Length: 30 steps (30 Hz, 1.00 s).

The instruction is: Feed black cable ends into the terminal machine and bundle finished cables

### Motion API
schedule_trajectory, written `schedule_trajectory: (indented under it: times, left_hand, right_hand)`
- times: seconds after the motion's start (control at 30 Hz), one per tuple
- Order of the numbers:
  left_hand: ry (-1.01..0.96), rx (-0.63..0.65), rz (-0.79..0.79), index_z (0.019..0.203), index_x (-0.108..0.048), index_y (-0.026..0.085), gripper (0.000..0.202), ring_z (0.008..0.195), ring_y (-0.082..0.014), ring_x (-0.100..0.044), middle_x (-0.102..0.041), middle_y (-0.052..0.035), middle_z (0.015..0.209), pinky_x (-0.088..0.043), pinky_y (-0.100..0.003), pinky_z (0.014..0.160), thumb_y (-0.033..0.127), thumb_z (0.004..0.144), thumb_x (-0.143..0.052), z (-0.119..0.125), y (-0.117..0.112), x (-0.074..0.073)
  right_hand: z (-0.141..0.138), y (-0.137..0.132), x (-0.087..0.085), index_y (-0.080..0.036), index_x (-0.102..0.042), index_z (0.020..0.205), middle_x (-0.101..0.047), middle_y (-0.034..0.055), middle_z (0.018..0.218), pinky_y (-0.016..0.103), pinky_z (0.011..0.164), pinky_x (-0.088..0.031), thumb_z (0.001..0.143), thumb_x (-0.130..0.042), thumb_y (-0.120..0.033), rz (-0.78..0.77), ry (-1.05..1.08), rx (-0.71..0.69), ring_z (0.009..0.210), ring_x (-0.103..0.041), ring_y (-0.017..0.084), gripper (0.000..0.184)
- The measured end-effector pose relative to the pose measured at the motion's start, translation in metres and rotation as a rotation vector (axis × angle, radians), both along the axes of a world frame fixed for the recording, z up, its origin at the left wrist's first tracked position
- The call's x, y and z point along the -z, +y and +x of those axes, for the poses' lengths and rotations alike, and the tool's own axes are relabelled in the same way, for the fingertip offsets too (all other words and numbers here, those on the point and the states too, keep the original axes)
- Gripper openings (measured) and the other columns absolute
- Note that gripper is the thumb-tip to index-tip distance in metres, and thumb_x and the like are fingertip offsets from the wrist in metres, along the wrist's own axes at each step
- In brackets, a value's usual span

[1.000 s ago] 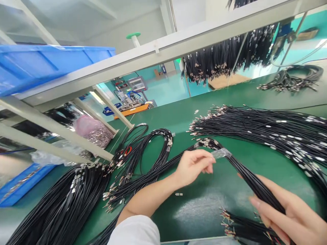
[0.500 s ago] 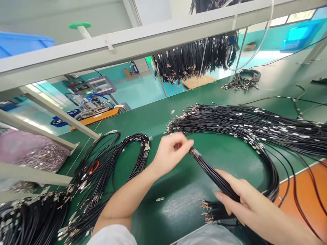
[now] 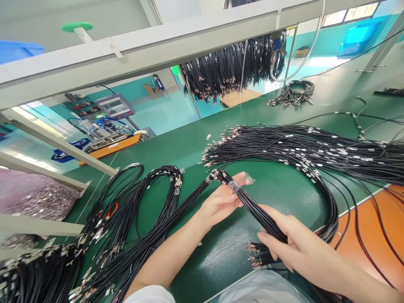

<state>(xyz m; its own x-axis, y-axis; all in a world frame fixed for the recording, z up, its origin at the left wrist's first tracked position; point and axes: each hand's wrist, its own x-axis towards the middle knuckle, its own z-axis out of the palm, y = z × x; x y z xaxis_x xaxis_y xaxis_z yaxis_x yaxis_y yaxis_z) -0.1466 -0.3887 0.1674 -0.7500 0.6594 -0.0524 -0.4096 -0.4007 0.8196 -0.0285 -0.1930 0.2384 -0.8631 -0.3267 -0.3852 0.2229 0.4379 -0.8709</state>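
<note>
My left hand (image 3: 221,202) cups the taped end of a bundle of black wires (image 3: 252,208), fingers curled under it just below its metal terminals (image 3: 217,174). A strip of clear tape (image 3: 244,181) sticks out from the bundle beside my fingertips. My right hand (image 3: 296,244) grips the same bundle lower down, fingers wrapped round it. The bundle slants from upper left to lower right over the green table (image 3: 284,189). Its other end, with coloured stripped tips (image 3: 257,254), lies under my right hand.
A large heap of black terminated wires (image 3: 299,147) spreads across the table behind my hands. Looped wire bundles (image 3: 151,198) lie to the left, more hang from the grey frame rail (image 3: 227,69). A coil (image 3: 292,94) sits far back. An orange mat (image 3: 375,235) borders the right.
The view has shifted slightly. My left hand has gone from pinching the bundle's taped end from above to cupping it from below, exposing the terminals. The right hand keeps its grip.
</note>
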Motion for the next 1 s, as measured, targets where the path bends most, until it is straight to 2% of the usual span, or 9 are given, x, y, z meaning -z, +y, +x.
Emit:
schedule_trajectory:
  times: [0.13,0.2,0.3,0.43,0.53,0.6,0.7,0.8,1.0]
  left_hand:
    - [0.028,0.034,-0.020,0.106,-0.067,0.021,0.043,0.087,-0.0162,-0.057,-0.044,-0.0115,0.150,-0.045,-0.031,0.071,0.031,0.067,-0.082,0.002,-0.004,0.001]
    - [0.055,0.044,-0.012,0.100,-0.064,0.022,0.042,0.085,-0.0160,-0.058,-0.038,-0.0083,0.155,-0.045,-0.032,0.069,0.030,0.064,-0.084,0.003,-0.001,0.000]
    - [0.080,0.073,0.018,0.108,-0.060,0.029,0.055,0.080,-0.0142,-0.059,-0.032,-0.0044,0.160,-0.045,-0.031,0.066,0.027,0.061,-0.085,0.001,0.006,0.001]
    - [0.054,-0.008,0.060,0.126,-0.053,0.038,0.070,0.075,-0.0100,-0.054,-0.048,-0.0057,0.147,-0.044,-0.029,0.067,0.029,0.064,-0.085,-0.010,0.018,0.007]
    - [0.025,0.022,0.097,0.100,-0.065,0.029,0.043,0.079,-0.0113,-0.054,-0.055,-0.0042,0.136,-0.046,-0.030,0.070,0.030,0.063,-0.087,-0.014,0.022,0.010]
    - [0.045,0.036,0.093,0.081,-0.063,0.020,0.031,0.083,-0.0139,-0.057,-0.055,-0.0058,0.137,-0.047,-0.031,0.070,0.032,0.064,-0.087,-0.012,0.019,0.012]
    - [0.104,0.009,-0.010,0.079,-0.060,0.016,0.030,0.071,-0.0130,-0.059,-0.067,-0.0097,0.105,-0.044,-0.027,0.062,0.036,0.074,-0.081,-0.007,0.008,0.016]
    - [0.150,0.060,-0.201,0.079,-0.058,0.014,0.032,0.051,-0.0097,-0.050,-0.058,-0.0022,0.061,-0.037,-0.024,0.053,0.042,0.081,-0.074,-0.002,-0.012,0.014]
    - [0.375,0.167,-0.607,0.083,-0.061,0.012,0.027,0.058,-0.0096,-0.055,-0.063,-0.0041,0.070,-0.044,-0.023,0.057,0.037,0.086,-0.071,0.007,-0.053,-0.020]
  right_hand:
    - [0.002,-0.002,0.007,-0.027,-0.032,0.153,-0.057,-0.0001,0.081,0.026,0.059,-0.050,0.097,-0.045,-0.047,-0.006,0.003,0.024,0.061,-0.056,0.013,0.061]
    - [0.002,-0.004,0.008,-0.027,-0.031,0.154,-0.057,-0.0005,0.079,0.025,0.056,-0.048,0.097,-0.046,-0.047,0.000,-0.008,0.051,0.058,-0.055,0.013,0.062]
    - [0.000,-0.003,0.004,-0.027,-0.029,0.155,-0.057,-0.0008,0.079,0.025,0.058,-0.048,0.097,-0.047,-0.046,-0.023,-0.037,0.013,0.061,-0.056,0.014,0.064]
    - [-0.001,0.003,-0.005,-0.028,-0.028,0.155,-0.057,-0.0008,0.080,0.025,0.061,-0.048,0.098,-0.045,-0.044,-0.069,-0.080,-0.033,0.066,-0.058,0.015,0.061]
    - [0.000,0.007,-0.008,-0.026,-0.029,0.154,-0.058,-0.0004,0.080,0.025,0.061,-0.048,0.098,-0.046,-0.042,-0.068,-0.073,-0.030,0.066,-0.057,0.014,0.061]
    - [0.000,0.009,-0.008,-0.025,-0.030,0.154,-0.058,-0.0002,0.079,0.025,0.061,-0.048,0.098,-0.046,-0.041,-0.076,-0.058,-0.041,0.065,-0.056,0.014,0.060]
    - [0.000,0.011,-0.009,-0.024,-0.032,0.153,-0.058,-0.0001,0.079,0.025,0.061,-0.049,0.099,-0.045,-0.041,-0.085,-0.074,-0.028,0.065,-0.056,0.014,0.058]
    - [0.001,0.012,-0.008,-0.025,-0.036,0.151,-0.059,0.0001,0.081,0.024,0.063,-0.048,0.098,-0.047,-0.041,-0.080,-0.085,-0.019,0.066,-0.056,0.013,0.056]
    - [-0.002,0.019,0.002,-0.023,-0.037,0.149,-0.054,-0.0033,0.069,0.021,0.051,-0.038,0.099,-0.045,-0.042,-0.096,-0.006,0.091,0.056,-0.047,0.011,0.054]
